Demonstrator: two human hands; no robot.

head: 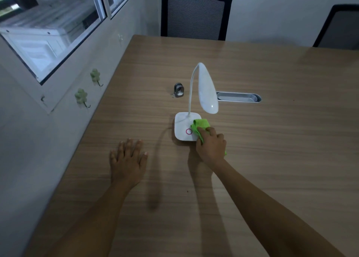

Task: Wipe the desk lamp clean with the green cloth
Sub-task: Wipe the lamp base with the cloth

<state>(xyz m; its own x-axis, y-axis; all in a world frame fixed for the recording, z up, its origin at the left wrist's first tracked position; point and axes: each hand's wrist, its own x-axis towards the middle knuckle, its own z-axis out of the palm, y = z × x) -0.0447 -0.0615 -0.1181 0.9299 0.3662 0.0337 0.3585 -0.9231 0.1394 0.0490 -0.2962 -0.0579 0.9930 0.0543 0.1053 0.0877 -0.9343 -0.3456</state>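
Centrally, right hand (211,145) presses green cloth (200,127) on lamp base (182,125); tray (239,97) seemingly empty.

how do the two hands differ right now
The right hand is closed around the green cloth and presses it on the lamp base; the left hand holds nothing. The left hand lies open with fingers spread on the bare desk, clear of the lamp, while the right hand's fingers are curled. Both are bare and reach forward over the same desk.
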